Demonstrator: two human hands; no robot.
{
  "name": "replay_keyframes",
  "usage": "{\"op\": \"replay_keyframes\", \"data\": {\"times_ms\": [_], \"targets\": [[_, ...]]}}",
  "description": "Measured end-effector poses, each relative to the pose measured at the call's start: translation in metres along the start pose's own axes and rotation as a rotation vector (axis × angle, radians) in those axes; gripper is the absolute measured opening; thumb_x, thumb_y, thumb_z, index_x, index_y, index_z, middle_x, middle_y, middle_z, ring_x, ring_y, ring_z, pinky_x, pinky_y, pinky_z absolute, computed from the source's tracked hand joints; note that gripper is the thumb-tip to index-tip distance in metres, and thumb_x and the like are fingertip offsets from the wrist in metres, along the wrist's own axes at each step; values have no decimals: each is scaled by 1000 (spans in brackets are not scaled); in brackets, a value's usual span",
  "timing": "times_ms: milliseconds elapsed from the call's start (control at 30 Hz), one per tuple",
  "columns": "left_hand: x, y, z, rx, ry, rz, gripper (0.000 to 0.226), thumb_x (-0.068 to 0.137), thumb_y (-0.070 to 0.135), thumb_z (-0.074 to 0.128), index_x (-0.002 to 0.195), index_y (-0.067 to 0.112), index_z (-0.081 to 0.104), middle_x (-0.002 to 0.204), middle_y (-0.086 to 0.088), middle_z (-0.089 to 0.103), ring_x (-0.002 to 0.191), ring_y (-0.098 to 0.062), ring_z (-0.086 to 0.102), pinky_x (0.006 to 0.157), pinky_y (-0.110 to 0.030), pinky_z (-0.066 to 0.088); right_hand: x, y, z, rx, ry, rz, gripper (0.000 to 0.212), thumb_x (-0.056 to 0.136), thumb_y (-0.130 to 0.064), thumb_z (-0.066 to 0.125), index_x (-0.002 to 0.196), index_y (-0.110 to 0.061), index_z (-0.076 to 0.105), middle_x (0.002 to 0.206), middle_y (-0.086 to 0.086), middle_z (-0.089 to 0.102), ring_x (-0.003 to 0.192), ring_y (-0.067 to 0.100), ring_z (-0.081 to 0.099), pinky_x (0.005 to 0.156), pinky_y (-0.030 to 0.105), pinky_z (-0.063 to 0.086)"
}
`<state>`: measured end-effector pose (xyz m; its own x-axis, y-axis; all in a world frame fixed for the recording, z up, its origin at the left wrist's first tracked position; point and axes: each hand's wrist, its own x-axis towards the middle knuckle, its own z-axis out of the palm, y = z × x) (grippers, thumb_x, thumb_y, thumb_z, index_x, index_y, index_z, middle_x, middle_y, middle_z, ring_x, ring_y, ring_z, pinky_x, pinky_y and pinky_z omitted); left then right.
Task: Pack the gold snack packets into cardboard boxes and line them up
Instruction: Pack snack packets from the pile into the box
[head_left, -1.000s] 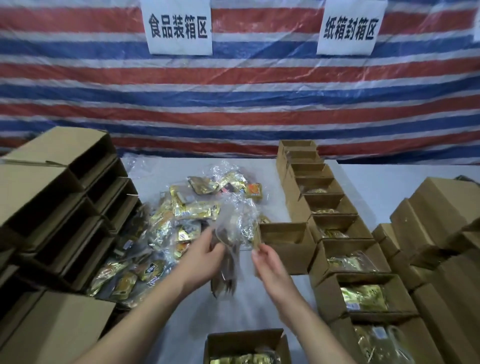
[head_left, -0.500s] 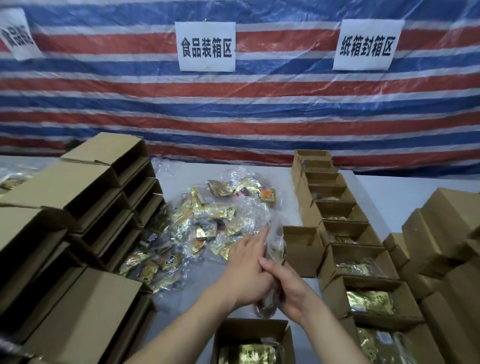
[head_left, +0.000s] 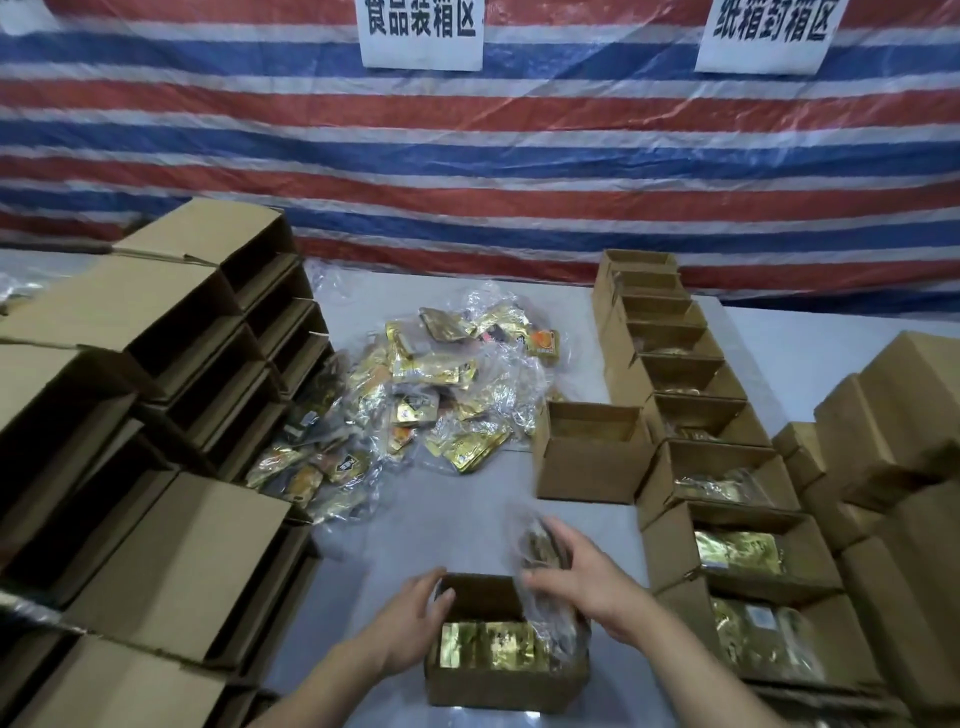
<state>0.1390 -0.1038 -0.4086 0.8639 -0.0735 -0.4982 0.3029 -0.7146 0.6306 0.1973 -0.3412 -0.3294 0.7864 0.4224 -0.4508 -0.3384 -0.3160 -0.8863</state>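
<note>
Left hand (head_left: 410, 621) grips left wall of near box (head_left: 506, 686); right hand (head_left: 582, 571) clutches bagged packets (head_left: 540, 545) over box's right end.

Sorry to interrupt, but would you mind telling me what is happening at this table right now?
A person is packing gold snack packets into cardboard boxes. The left hand steadies the near box, which already shows gold packets inside, while the right hand brings a plastic-wrapped bundle to its right end. Loose packets lie heaped mid-table, one open box waits beside them, and a row of filled boxes runs along the right.
</note>
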Motion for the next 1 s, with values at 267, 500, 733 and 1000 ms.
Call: {"op": "replay_keyframes", "data": {"times_ms": [267, 500, 733, 1000], "targets": [[0, -9, 20, -384, 26, 15, 21, 106, 27, 34, 114, 32, 53, 113, 18, 59, 112, 10, 55, 91, -1, 34, 17, 41, 26, -595, -283, 133, 30, 68, -50, 66, 90, -28, 70, 78, -14, 67, 72, -3, 60, 78, 25, 51], [3, -20, 31, -337, 70, 16, 36, 105, 31, 34, 137, 18, 45, 137, 9, 46, 132, -3, 39, 112, -12, 21, 41, 62, 57, -1021, -357, 92, 39, 81, -45, 67, 114, -25, 63, 111, 3, 68, 105, 25, 64, 93, 38, 52], [6, -22, 35, -385, 105, 33, 24, 105, 31, 36, 124, 26, 51, 125, 13, 53, 120, 0, 47, 91, 5, 25, 46, 66, 59, -908, -315, 196, 69, 76, -44, 76, 137, -23, 52, 138, -3, 57, 127, 19, 54, 106, 31, 43], [5, -21, 35, -402, 117, 65, 18, 104, 30, 38, 105, 40, 52, 112, 25, 57, 110, 19, 49, 90, 2, 30, 37, 61, 57, -1026, -287, 333, 33, 93, -44, 48, 86, -18, 67, 104, 11, 66, 111, 28, 62, 82, 28, 44]]}}
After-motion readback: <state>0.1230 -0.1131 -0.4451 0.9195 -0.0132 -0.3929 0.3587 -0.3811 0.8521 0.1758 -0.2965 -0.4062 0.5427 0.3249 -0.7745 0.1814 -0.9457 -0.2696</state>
